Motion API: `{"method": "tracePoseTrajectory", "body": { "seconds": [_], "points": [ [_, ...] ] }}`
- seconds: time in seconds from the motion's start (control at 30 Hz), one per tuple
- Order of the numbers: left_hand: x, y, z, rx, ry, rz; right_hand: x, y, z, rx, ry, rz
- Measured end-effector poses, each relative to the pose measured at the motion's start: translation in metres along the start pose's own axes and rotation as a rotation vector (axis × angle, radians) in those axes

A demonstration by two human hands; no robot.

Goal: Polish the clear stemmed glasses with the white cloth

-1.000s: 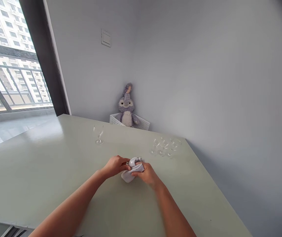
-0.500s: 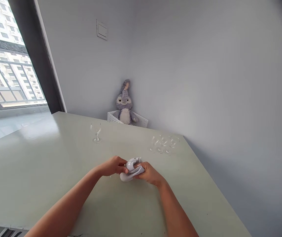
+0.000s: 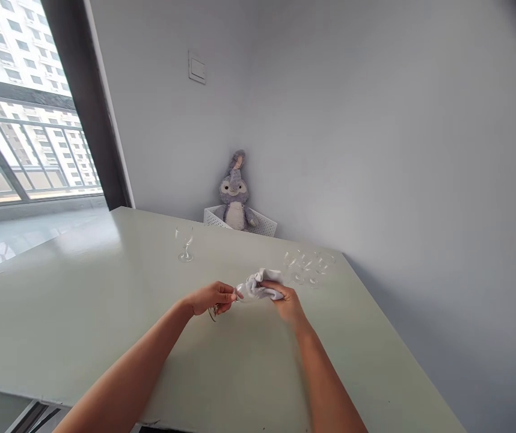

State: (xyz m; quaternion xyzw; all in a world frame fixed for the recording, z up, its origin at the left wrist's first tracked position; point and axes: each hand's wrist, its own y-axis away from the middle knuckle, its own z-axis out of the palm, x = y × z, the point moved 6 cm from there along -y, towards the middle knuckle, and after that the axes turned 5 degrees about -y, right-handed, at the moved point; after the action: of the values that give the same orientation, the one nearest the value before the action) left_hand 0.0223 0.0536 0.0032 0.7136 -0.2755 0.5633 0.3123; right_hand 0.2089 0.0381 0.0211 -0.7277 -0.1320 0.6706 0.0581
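My left hand [image 3: 215, 299] is closed around the stem of a clear stemmed glass [image 3: 240, 291], which is tipped on its side with its foot below my fingers. A crumpled pale grey-white cloth [image 3: 264, 282] is gripped in my right hand [image 3: 287, 299] and covers the bowl end of that glass, so its rim is hidden. Both hands are over the middle of the pale green table [image 3: 186, 361].
One stemmed glass [image 3: 186, 243] stands upright at the back left. Several smaller stemmed glasses [image 3: 305, 264] stand grouped at the back right. Behind the table's far edge, a plush rabbit [image 3: 234, 198] sits in a white perforated basket [image 3: 264, 225] by the wall corner.
My right hand and the cloth have moved up and to the right, away from my left fingers, uncovering part of the held glass. The camera view has shifted slightly.
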Motion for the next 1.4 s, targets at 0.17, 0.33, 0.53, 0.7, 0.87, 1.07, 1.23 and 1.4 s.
{"method": "tracePoseTrajectory", "body": {
  "seconds": [0.17, 0.33, 0.53, 0.7, 0.87, 1.07, 1.23, 1.4],
  "points": [
    [-0.016, 0.000, -0.031, 0.423, -0.048, -0.089, -0.024, 0.010, -0.006, 0.252, 0.264, -0.271],
    [-0.014, -0.003, -0.016, 0.536, -0.420, -0.127, -0.033, 0.021, 0.054, -0.115, 0.754, -0.501],
    [0.004, -0.006, 0.029, 0.431, -0.958, 0.123, -0.002, 0.007, 0.042, -0.015, 0.635, -0.200],
    [0.006, -0.007, 0.036, 0.476, -0.983, 0.228, 0.041, 0.002, 0.002, 0.234, -0.186, 0.363],
    [-0.002, -0.011, 0.030, 0.679, -0.763, 0.138, 0.053, 0.006, 0.028, 0.442, -0.809, 0.417],
    [-0.006, -0.003, 0.018, 0.950, -0.553, 0.162, 0.041, 0.018, 0.082, 0.182, -0.741, 0.341],
    [-0.012, -0.009, 0.014, 0.808, -0.285, 0.142, 0.033, 0.021, 0.085, 0.155, -0.617, 0.298],
    [-0.009, -0.015, 0.021, 0.417, 0.418, 0.135, 0.041, 0.024, 0.087, 0.000, -0.740, 0.524]
  ]
}}
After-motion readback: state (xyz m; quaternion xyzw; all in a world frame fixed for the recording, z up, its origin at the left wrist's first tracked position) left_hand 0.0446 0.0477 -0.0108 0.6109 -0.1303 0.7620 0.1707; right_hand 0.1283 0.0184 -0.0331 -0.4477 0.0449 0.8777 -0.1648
